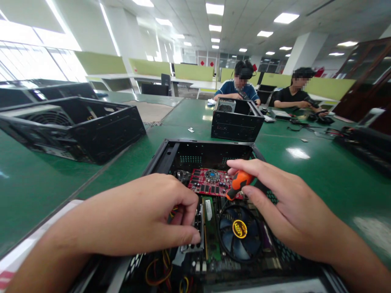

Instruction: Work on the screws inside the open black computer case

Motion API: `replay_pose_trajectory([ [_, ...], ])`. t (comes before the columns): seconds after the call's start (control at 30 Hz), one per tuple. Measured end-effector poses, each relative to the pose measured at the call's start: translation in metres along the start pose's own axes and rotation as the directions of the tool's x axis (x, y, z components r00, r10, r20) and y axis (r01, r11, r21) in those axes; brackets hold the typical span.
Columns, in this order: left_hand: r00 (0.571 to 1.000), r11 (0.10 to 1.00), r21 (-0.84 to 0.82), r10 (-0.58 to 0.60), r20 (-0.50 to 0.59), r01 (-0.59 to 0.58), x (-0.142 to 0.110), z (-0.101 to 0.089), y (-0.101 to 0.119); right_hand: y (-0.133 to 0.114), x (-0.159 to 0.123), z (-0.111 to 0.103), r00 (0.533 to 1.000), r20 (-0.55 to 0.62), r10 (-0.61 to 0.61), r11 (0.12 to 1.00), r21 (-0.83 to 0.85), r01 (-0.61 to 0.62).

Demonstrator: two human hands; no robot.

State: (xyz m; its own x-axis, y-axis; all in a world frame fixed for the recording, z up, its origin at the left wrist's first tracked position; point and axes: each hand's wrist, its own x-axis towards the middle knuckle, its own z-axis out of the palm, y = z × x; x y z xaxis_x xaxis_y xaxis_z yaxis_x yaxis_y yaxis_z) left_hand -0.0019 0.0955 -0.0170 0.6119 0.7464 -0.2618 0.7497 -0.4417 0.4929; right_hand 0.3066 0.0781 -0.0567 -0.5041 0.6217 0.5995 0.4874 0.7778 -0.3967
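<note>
An open black computer case (171, 156) lies in front of me on the green table. Inside it are a red graphics card (210, 182), a green memory stick (210, 228) and a round cooler fan with a yellow hub (240, 230). My left hand (143, 215) reaches into the case's left side, fingers curled and pinching at the metal bracket by the coloured wires; what they grip is hidden. My right hand (284, 203) holds an orange-and-black screwdriver (240, 183) over the red card.
Another open black case (76, 126) lies at the left and a smaller one (236, 120) stands ahead. Two people sit at the table's far end with cables and tools (308, 122) around them. A dark case (363, 144) lies at the right edge.
</note>
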Motion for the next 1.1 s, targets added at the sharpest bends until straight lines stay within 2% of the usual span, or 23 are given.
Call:
replay_pose_trajectory([
  [0.13,1.0,1.0,-0.012,-0.007,0.012,0.007,-0.001,0.0,0.001,0.0,0.001,-0.001,1.0,0.025,-0.006,0.999,0.035,0.005],
  [0.33,1.0,1.0,0.001,0.01,0.004,-0.01,0.0,-0.001,0.001,0.001,0.001,-0.006,0.993,0.053,-0.102,0.99,0.1,0.096],
  [0.47,1.0,1.0,0.017,-0.015,0.012,0.015,0.002,-0.002,0.001,-0.004,-0.006,-0.012,0.997,-0.015,-0.077,0.956,0.283,0.078],
  [0.57,0.999,0.999,0.017,-0.039,0.01,0.039,0.0,-0.003,0.005,-0.004,-0.01,-0.014,0.997,-0.017,-0.08,0.915,0.396,0.08],
  [0.7,0.999,0.999,0.003,-0.039,0.018,0.039,-0.003,-0.005,0.008,0.0,-0.009,-0.01,0.985,-0.013,-0.173,0.912,0.375,0.165],
  [1.1,1.0,1.0,0.002,-0.008,0.002,0.008,-0.004,-0.004,0.001,0.004,-0.008,-0.007,0.973,0.011,-0.232,0.914,0.344,0.214],
])
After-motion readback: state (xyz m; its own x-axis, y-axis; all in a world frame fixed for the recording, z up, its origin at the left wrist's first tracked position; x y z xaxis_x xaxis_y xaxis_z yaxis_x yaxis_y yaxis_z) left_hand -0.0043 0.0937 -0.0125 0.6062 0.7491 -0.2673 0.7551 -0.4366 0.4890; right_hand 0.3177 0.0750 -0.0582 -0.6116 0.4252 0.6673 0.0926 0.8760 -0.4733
